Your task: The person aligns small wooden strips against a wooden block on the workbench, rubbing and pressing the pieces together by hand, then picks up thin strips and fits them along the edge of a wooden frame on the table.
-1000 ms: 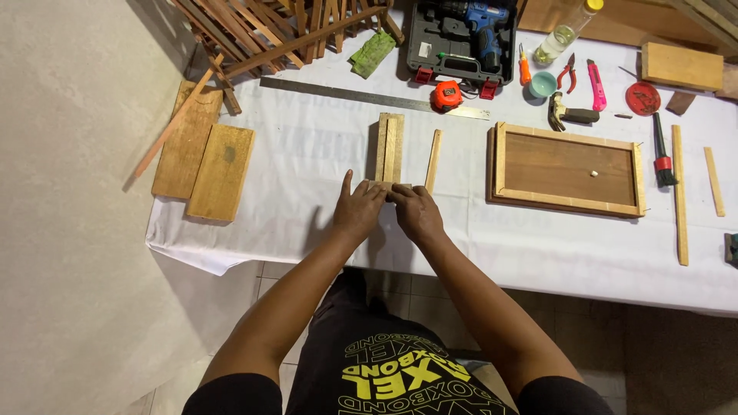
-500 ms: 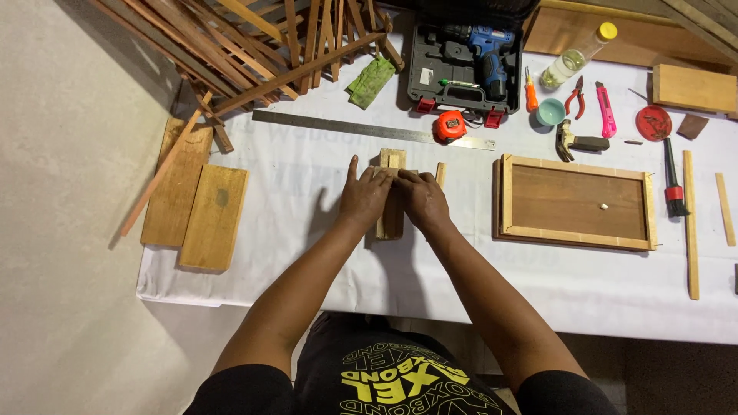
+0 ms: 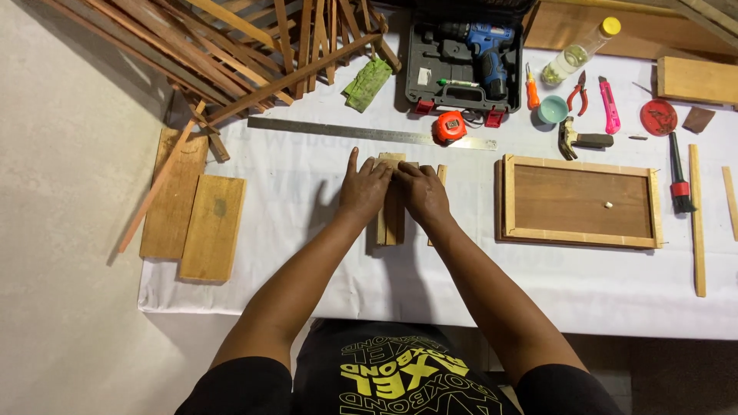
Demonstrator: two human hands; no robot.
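Note:
Two short wooden strips (image 3: 390,223) lie side by side on the white-covered table (image 3: 307,253), pointing away from me. My left hand (image 3: 363,188) rests on their left side, fingers stretched forward and the index finger extended. My right hand (image 3: 422,190) presses on their right side. The fingertips of both hands meet over the strips' far ends. A thinner wooden strip (image 3: 440,175) lies just right of my right hand, partly hidden by it.
A wooden framed panel (image 3: 578,201) lies to the right. Behind the strips lie a steel ruler (image 3: 338,131) and an orange tape measure (image 3: 449,127). A drill case (image 3: 463,58), pliers, a hammer and a brush sit farther back. Planks (image 3: 192,215) and scrap slats (image 3: 231,46) are at the left.
Both hands reached forward from the table's near part onto the wooden strips and now rest on them. The view has shifted slightly.

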